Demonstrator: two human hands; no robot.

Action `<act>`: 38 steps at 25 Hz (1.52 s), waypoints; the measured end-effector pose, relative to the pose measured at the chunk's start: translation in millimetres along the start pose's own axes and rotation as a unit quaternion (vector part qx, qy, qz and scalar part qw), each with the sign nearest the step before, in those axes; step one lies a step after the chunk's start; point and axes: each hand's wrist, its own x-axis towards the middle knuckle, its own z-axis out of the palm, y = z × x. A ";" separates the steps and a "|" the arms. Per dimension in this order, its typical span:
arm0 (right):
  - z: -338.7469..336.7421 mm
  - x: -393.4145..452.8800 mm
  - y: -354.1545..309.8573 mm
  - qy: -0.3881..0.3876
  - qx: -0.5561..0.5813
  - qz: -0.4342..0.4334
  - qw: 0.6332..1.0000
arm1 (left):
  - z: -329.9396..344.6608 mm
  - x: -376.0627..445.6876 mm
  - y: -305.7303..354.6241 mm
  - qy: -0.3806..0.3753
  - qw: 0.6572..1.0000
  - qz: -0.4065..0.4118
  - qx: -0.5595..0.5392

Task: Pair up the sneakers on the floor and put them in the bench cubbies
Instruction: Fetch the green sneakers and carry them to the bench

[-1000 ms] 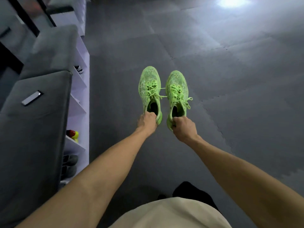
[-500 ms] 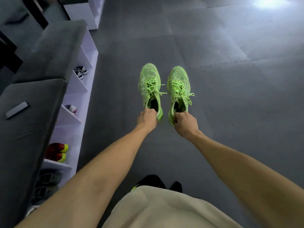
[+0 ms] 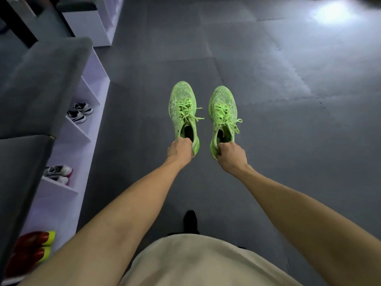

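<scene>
Two neon-green sneakers hang side by side above the grey mat floor (image 3: 288, 141), held out in front of the person at arm's length. The left hand (image 3: 180, 150) grips the left sneaker (image 3: 182, 108) at its heel, fingers curled round the back of the collar; the right hand (image 3: 231, 155) grips the right sneaker (image 3: 223, 109) the same way. Both shoes run lengthwise away from the person, toes pointing forward, heels toward the body, laces up, nearly parallel with a narrow gap between them. To the left stands the bench (image 3: 41, 83) with a grey cushion top and white cubbies below; three cubbies hold pairs: black-and-white shoes (image 3: 79, 112), grey-and-red shoes (image 3: 58, 174), and red-and-yellow shoes (image 3: 35, 246).
</scene>
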 end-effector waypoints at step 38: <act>-60.4 651.5 -337.6 -0.141 -0.055 -0.537 0.830 | -195.7 450.5 -254.5 0.156 0.813 -0.540 -0.151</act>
